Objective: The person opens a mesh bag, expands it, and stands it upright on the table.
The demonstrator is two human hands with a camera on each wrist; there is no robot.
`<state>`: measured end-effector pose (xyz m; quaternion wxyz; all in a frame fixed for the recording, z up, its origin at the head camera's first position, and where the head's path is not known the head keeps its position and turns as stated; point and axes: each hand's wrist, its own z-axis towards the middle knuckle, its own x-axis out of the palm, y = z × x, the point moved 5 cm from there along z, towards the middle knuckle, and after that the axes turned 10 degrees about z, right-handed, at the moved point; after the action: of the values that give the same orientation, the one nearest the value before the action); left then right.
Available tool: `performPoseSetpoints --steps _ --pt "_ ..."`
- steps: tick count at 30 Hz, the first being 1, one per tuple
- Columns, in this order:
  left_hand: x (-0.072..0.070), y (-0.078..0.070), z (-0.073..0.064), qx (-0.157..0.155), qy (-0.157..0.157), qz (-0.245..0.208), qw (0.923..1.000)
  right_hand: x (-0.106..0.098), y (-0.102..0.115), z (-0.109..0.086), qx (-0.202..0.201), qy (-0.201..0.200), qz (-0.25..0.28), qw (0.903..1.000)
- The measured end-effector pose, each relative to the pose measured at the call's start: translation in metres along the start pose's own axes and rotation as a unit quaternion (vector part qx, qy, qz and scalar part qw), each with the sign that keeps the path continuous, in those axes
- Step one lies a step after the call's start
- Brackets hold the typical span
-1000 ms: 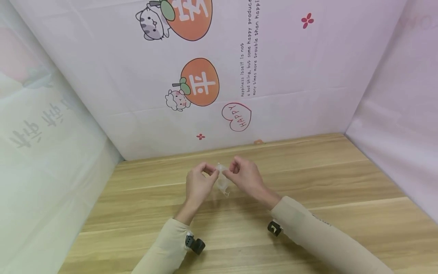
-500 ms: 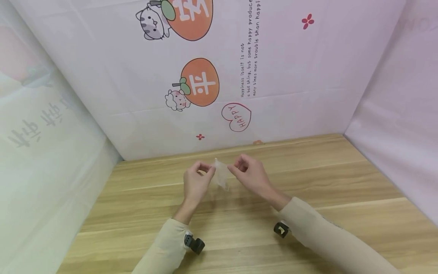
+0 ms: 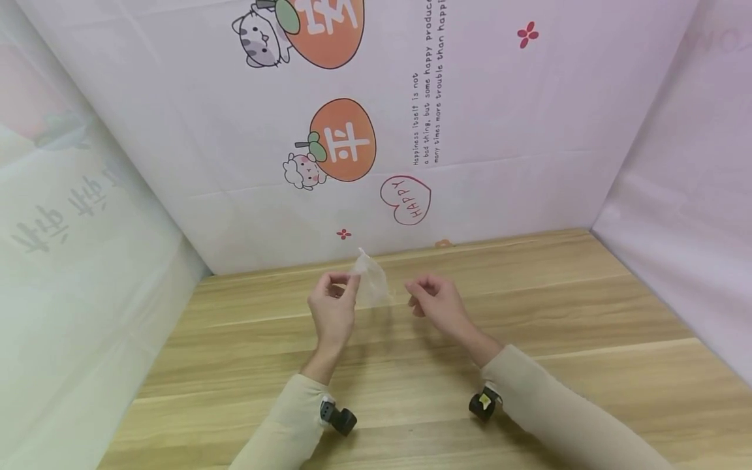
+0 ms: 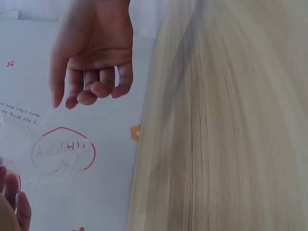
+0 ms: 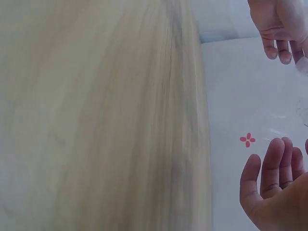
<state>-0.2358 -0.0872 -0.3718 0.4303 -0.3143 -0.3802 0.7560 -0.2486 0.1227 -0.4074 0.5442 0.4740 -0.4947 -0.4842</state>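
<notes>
A small, clear plastic bag (image 3: 373, 282) hangs above the table, its upper left edge pinched between the thumb and fingers of my left hand (image 3: 332, 313). The film is thin, and the printed heart shows through it in the left wrist view. To the right of the bag, my right hand (image 3: 443, 305) is held in the air, apart from it. Its fingers are loosely bent with nothing between them, as the right hand (image 4: 96, 45) in the left wrist view also shows. At the right border of the right wrist view, part of the bag (image 5: 302, 65) appears beside the left hand (image 5: 279, 21).
The wood-grain table (image 3: 411, 405) lies below both hands. A white printed sheet (image 3: 499, 196) stands upright behind it, with a pale curtain (image 3: 117, 215) on the left and another curtain (image 3: 675, 215) on the right. Each sleeve carries a small black camera (image 3: 483, 405).
My left hand has lifted the bag up and to the left, and the bag now hangs spread out more. My right hand has drawn back to the right, away from it.
</notes>
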Motion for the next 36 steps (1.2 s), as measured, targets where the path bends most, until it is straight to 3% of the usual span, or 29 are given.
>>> performPoseSetpoints --steps 3,6,12,16,19,22,36 --pt "0.000 -0.003 -0.001 -0.007 -0.029 -0.021 0.9994 0.004 -0.007 -0.001 0.051 0.000 0.049 0.9975" --pt "0.001 -0.006 -0.002 -0.006 -0.049 -0.041 0.9979 0.010 -0.013 -0.002 0.101 0.006 0.117 0.9880" --pt "0.003 -0.012 -0.004 -0.001 -0.064 -0.073 0.9953 0.025 -0.024 -0.005 0.188 0.037 0.268 0.9442" --pt "0.004 -0.014 -0.005 0.000 -0.068 -0.082 0.9943 0.033 -0.027 -0.006 0.214 0.050 0.333 0.9168" --pt "0.005 -0.013 -0.006 0.001 -0.072 -0.087 0.9936 0.036 -0.029 -0.005 0.222 0.048 0.367 0.9020" --pt "0.006 -0.012 -0.007 -0.001 -0.074 -0.091 0.9930 0.038 -0.030 -0.003 0.225 0.036 0.388 0.8931" --pt "0.006 -0.006 -0.012 -0.020 -0.069 -0.084 0.9939 0.047 -0.029 0.001 0.224 0.008 0.433 0.8733"
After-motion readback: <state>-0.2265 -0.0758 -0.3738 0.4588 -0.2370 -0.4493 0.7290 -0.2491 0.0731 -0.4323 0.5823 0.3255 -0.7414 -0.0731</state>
